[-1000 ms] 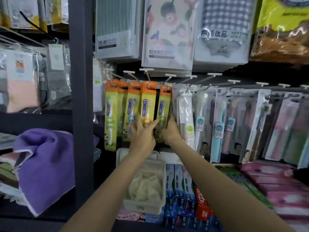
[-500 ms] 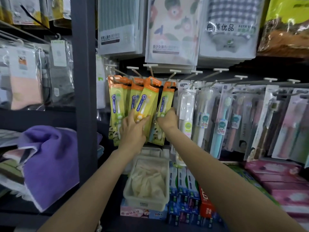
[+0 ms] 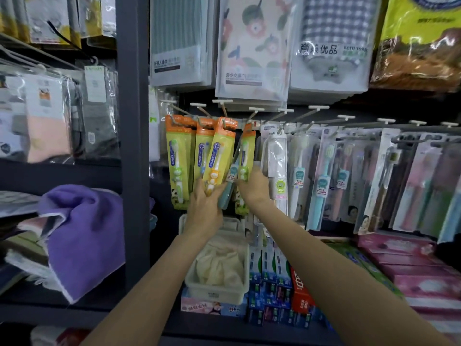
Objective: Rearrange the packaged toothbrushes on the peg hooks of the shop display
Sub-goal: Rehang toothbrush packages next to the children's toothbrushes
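Note:
Orange-and-yellow children's toothbrush packs hang on the left peg hooks (image 3: pixel 225 108). My left hand (image 3: pixel 204 208) holds the bottom of one tilted yellow pack (image 3: pixel 217 156) and a teal toothbrush pack (image 3: pixel 230 181) that slants between the two hands. My right hand (image 3: pixel 254 187) grips the lower part of the neighbouring yellow pack (image 3: pixel 247 151). Another yellow pack (image 3: pixel 177 161) hangs straight at the far left. Clear packs of adult toothbrushes (image 3: pixel 321 176) fill the hooks to the right.
A dark shelf upright (image 3: pixel 133 146) stands left of the hooks, with a purple towel (image 3: pixel 84 236) beyond it. Below sit a white bin (image 3: pixel 219 285) of cloths and toothpaste boxes (image 3: pixel 272 283). Towel packs (image 3: pixel 252 46) hang above the pegs.
The yellow pack in my left hand has tilted further to the right. A teal toothbrush pack now shows between my hands. My view has moved closer to the hooks.

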Demonstrator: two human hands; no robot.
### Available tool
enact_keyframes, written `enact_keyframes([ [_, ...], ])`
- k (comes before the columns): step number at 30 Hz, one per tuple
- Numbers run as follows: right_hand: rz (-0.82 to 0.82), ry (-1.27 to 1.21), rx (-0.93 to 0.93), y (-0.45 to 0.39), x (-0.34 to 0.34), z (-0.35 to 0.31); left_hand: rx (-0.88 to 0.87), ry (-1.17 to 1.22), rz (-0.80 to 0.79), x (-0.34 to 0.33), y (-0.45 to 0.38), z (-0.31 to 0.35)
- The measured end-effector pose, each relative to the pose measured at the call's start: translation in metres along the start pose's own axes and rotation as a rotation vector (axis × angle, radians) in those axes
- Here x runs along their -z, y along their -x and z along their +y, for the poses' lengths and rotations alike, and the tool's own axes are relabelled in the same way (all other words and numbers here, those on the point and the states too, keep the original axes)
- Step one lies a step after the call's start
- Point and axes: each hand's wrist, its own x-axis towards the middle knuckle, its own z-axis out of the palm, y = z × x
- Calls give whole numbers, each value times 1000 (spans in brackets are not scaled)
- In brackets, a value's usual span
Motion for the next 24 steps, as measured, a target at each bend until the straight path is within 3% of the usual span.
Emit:
enact_keyframes([
  [14,-90,-178,46,17,11,-8,94,-85,-90,-5,25,-4],
  [24,-109,-211,81,28,12,-2,127,139,-182,-31,40,-7],
])
